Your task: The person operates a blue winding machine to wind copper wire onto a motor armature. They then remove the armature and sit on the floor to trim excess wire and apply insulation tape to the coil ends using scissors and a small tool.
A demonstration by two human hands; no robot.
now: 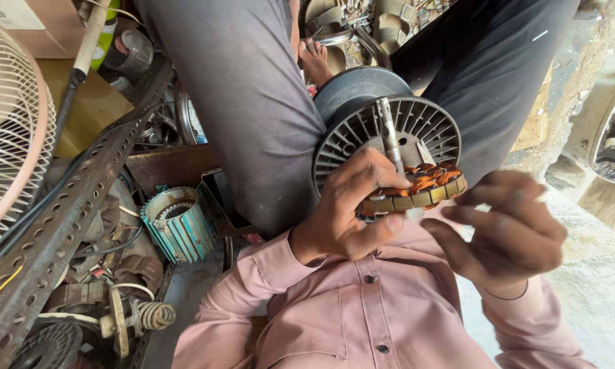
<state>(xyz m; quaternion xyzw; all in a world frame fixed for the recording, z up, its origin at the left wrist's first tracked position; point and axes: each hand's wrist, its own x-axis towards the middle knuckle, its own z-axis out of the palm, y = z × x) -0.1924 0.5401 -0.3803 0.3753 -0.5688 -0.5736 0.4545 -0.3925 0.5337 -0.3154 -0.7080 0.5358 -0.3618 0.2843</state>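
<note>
Both my hands meet at the fan motor stator [417,191]: my left hand [352,208] has its fingers clamped round its laminated ring, propped against the grey ribbed housing [362,133] for steadiness, while my right hand [509,232] hovers beside, fingers loosely curled, gripping nothing I can see.
</note>
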